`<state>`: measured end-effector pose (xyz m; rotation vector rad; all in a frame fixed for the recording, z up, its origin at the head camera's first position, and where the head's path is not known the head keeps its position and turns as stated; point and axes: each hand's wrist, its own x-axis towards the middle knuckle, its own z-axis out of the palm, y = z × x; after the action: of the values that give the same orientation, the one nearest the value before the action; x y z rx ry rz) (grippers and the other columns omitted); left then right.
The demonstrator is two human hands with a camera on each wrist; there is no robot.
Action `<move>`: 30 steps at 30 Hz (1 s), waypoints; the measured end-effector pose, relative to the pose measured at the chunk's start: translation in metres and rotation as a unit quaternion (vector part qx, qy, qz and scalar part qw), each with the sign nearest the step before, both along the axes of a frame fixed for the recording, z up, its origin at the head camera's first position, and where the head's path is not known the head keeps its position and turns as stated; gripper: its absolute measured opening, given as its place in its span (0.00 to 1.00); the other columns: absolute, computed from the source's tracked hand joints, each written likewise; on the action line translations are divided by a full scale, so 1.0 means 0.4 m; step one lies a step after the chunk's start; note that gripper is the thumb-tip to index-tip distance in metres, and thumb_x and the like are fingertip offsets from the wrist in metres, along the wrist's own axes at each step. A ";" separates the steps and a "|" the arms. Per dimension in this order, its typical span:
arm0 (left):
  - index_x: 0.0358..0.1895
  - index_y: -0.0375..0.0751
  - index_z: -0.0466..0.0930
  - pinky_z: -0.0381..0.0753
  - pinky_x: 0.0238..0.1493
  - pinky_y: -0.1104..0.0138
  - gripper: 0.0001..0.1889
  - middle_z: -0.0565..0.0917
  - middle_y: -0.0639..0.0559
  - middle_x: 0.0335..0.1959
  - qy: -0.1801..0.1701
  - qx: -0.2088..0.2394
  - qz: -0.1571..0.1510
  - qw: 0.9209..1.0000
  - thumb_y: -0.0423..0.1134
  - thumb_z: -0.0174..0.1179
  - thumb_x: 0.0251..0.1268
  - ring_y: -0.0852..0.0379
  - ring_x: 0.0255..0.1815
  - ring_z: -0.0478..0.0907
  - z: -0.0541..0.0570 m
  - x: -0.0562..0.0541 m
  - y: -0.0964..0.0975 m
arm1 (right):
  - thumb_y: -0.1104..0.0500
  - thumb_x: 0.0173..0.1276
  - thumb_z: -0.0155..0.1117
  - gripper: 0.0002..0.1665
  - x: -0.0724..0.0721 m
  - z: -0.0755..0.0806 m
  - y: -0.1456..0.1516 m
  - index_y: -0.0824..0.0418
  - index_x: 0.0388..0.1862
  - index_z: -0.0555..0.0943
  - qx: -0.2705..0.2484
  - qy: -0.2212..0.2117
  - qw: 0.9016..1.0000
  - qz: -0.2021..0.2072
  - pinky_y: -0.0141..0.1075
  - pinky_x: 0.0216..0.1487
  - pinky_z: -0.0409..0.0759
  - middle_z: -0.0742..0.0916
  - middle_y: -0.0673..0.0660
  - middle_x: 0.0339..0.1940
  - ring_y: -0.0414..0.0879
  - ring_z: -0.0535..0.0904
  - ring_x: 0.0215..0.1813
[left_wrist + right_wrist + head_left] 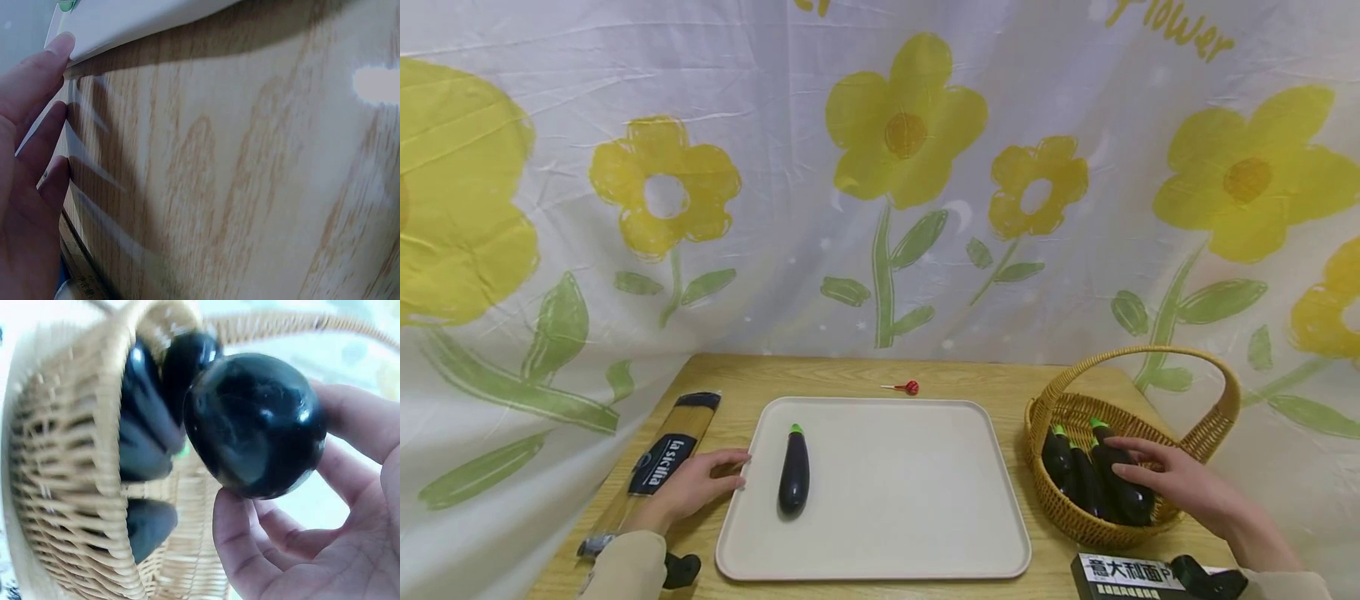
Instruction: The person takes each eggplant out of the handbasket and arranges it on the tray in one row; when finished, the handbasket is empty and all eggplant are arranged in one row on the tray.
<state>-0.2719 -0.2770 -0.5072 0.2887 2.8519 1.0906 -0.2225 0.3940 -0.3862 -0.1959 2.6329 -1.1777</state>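
Note:
My right hand (1180, 479) grips a dark purple eggplant (256, 425) over the wicker basket (1056, 517), thumb on one side and fingers on the other. Its rounded end faces the right wrist camera, while its green stem end points away in the head view. Several more eggplants (147, 412) lie in the basket beside it. At the left edge of the beige tray (910, 492), my left hand (700, 485) touches the rim with its fingers loosely extended. One eggplant (793, 471) lies lengthwise on the tray's left part, green stem toward the back.
A pack of spaghetti (662, 462) lies left of the tray, partly behind the left forearm. Behind the tray is a red lollipop (912, 387). A dark box with Chinese lettering (1123, 575) sits in front of the basket, whose tall handle (1150, 352) arches above it.

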 end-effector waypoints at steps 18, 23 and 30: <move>0.59 0.39 0.80 0.64 0.67 0.39 0.22 0.76 0.38 0.63 0.000 -0.001 -0.004 1.000 0.44 0.66 0.62 0.33 0.68 0.66 0.005 0.003 -0.007 | 0.59 0.79 0.49 0.26 0.117 0.046 -0.109 0.61 0.73 0.65 -0.117 -0.080 0.977 0.159 0.36 0.45 0.82 0.77 0.66 0.56 0.47 0.78 0.50; 0.58 0.40 0.80 0.63 0.67 0.40 0.22 0.76 0.38 0.64 0.002 0.003 -0.009 1.000 0.43 0.66 0.63 0.34 0.68 0.66 0.003 0.000 -0.006 | 0.58 0.77 0.53 0.25 0.105 0.023 -0.195 0.59 0.71 0.68 -0.102 -0.041 0.980 0.168 0.33 0.43 0.81 0.76 0.65 0.58 0.43 0.77 0.48; 0.59 0.39 0.80 0.63 0.67 0.39 0.22 0.75 0.37 0.64 -0.002 0.009 -0.011 1.000 0.42 0.66 0.63 0.33 0.68 0.66 0.002 -0.001 -0.001 | 0.53 0.72 0.61 0.27 0.058 -0.027 -0.323 0.56 0.68 0.72 -0.094 0.000 0.987 0.129 0.33 0.42 0.80 0.80 0.62 0.55 0.47 0.79 0.46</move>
<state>-0.2723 -0.2776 -0.5062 0.3191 2.8301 1.1111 -0.1993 0.2647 -0.3971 -0.5533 2.4019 -1.3299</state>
